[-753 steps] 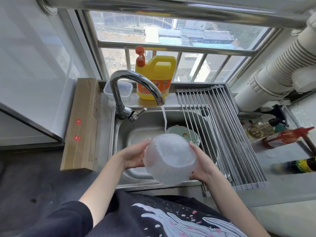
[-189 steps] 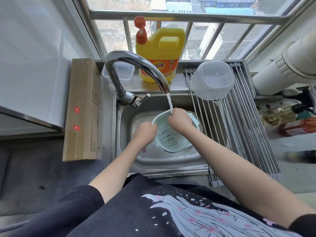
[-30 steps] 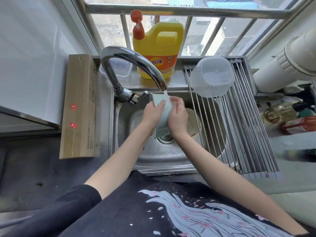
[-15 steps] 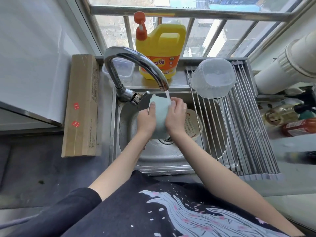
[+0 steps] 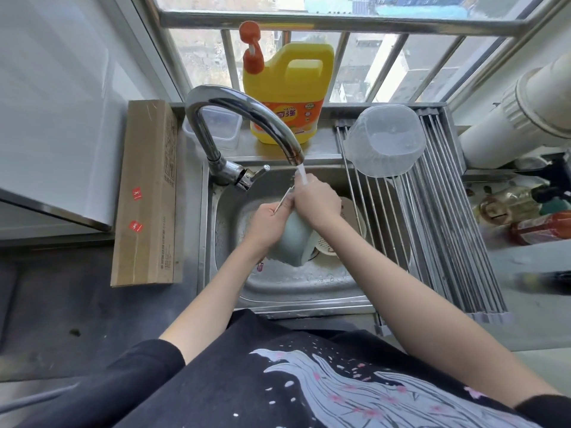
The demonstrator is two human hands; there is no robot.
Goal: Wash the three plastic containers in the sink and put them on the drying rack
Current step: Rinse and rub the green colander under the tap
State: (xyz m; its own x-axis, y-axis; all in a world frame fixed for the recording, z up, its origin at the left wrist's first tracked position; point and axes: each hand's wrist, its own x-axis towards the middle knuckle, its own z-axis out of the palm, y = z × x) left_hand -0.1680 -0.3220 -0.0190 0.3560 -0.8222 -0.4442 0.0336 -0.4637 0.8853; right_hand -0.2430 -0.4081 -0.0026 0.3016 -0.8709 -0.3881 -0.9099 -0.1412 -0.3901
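A pale green plastic strainer bowl (image 5: 292, 242) is held on edge over the steel sink (image 5: 296, 282), under the running tap (image 5: 244, 118). My left hand (image 5: 268, 222) grips its left rim and my right hand (image 5: 315, 203) is pressed over its top, with the water stream hitting my right hand. A cream plastic container (image 5: 350, 217) lies in the sink behind it, partly hidden by my right wrist. A clear plastic bowl (image 5: 386, 140) sits upside down at the far end of the drying rack (image 5: 448, 242).
A yellow detergent jug (image 5: 287, 94) and a small clear lidded box (image 5: 224, 128) stand on the ledge behind the sink. A long cardboard box (image 5: 148, 193) lies left of the sink. Bottles (image 5: 537, 223) crowd the counter right of the rack.
The green bowl has tipped lower and nearer to me. My right hand has slid over its top under the stream. A clear bowl I held earlier now sits on the rack.
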